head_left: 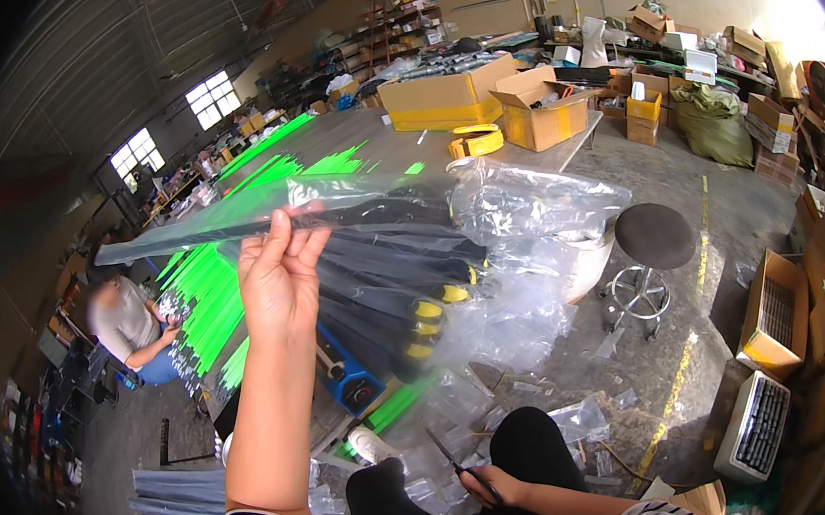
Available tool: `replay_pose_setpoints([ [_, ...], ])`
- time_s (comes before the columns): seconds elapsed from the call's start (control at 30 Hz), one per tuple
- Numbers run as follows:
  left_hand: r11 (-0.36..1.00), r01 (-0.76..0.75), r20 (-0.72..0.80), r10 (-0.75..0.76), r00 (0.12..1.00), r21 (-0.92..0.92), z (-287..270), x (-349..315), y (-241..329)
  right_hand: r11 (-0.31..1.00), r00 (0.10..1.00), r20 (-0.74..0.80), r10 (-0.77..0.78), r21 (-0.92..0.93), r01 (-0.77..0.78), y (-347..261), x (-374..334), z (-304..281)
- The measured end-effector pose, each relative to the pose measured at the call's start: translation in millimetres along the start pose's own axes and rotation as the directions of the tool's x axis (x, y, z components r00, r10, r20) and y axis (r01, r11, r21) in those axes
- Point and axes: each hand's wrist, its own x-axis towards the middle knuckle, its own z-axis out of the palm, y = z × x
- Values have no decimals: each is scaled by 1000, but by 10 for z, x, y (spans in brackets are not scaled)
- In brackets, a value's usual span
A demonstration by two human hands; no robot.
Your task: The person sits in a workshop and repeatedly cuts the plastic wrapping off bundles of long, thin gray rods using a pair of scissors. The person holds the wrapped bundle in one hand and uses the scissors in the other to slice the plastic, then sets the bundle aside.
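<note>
My left hand (280, 274) is raised over the table, fingers and thumb closed on a long clear plastic sleeve (205, 223). The sleeve stretches from the left toward the crumpled plastic at the right. Under it lie several dark bundles in clear wrapping (370, 283), with yellow ends (427, 309). Low by my lap, my right hand (494, 487) grips dark scissors (452, 455), their blades pointing up and left. Whether the blades are parted is hard to see. A pile of bright green strips (212, 302) lies left of my left hand.
Clear plastic bags (538, 210) bunch at the table's right edge. A blue device with a knob (351, 382) sits near my knees. Cardboard boxes (539, 110) and a yellow tape roll (476, 142) stand at the back. A round stool (654, 236) is at right; another person (128, 328) sits left.
</note>
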Motion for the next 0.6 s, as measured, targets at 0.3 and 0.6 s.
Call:
replay_pose_setpoints([
  [0.3, 915, -207, -262, 305, 916, 345, -736, -1026, 792, 878, 896, 51, -441, -185, 442, -1678, -440, 83],
  [0.6, 895, -222, -533, 413, 738, 387, -1239, -1985, 1030, 834, 874, 109, -474, -264, 485, -1586, -145, 530],
])
